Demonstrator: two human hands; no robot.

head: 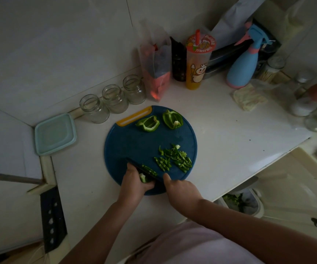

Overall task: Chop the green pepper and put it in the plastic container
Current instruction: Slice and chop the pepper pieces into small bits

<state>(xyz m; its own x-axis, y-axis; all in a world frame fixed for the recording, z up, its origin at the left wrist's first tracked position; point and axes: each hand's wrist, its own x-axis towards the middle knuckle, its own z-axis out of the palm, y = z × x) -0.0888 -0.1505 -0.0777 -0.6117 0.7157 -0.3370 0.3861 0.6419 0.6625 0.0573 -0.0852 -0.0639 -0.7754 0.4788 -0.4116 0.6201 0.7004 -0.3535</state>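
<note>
On the blue board (131, 145), the knife (152, 175) points far-left over the pepper (144, 178)

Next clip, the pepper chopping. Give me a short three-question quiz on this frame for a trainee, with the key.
1. True or false: the chopped strips lie on the blue cutting board, not in the plastic container.
2. How many large uncut pepper pieces lie at the board's far edge? A one, B two, C four.
3. Fill in: the left hand grips a pepper piece while the right hand holds the ___.
Key: 1 true; 2 B; 3 knife.
</note>
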